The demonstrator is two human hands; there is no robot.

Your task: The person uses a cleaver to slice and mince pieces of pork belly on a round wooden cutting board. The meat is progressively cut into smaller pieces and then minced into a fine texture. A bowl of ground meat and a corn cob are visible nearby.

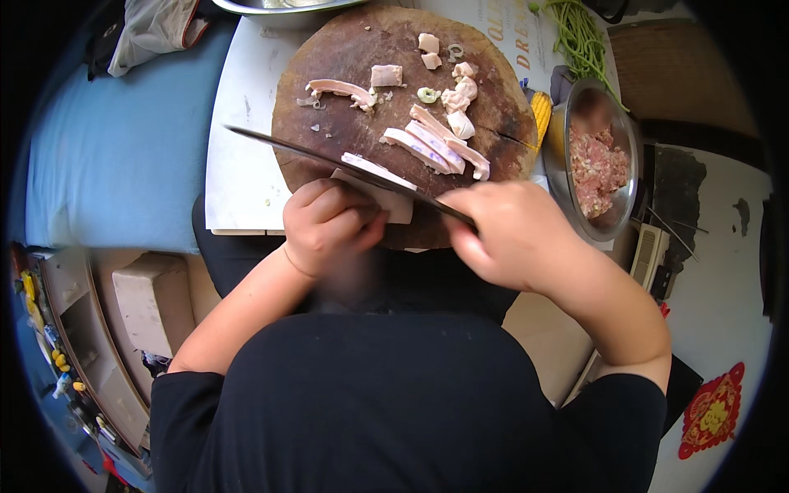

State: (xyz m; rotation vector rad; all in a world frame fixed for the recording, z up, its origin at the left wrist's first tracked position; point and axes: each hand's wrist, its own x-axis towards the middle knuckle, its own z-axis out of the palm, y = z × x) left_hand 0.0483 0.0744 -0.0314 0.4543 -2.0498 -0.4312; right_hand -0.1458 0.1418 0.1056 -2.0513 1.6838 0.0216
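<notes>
My right hand (511,234) is closed around the handle of a kitchen knife (296,150), whose long dark blade slants to the upper left over a round wooden chopping board (316,53). With curled fingers, my left hand (329,220) grips a pale slab of pork (393,204) at the board's near edge. The blade lies across that slab, and a thin slice (380,170) shows on its far side. Beyond the knife lie several cut pork strips (427,148), small pale chunks (459,97), a square piece (386,76) and a curved strip (339,88).
Right of the board stands a metal bowl (559,135) of minced meat (597,171), with a yellow corn cob (541,115) beside it. Green beans (577,37) lie at the far right. Another metal bowl (283,6) touches the far edge. A blue-covered surface (123,164) is on the left.
</notes>
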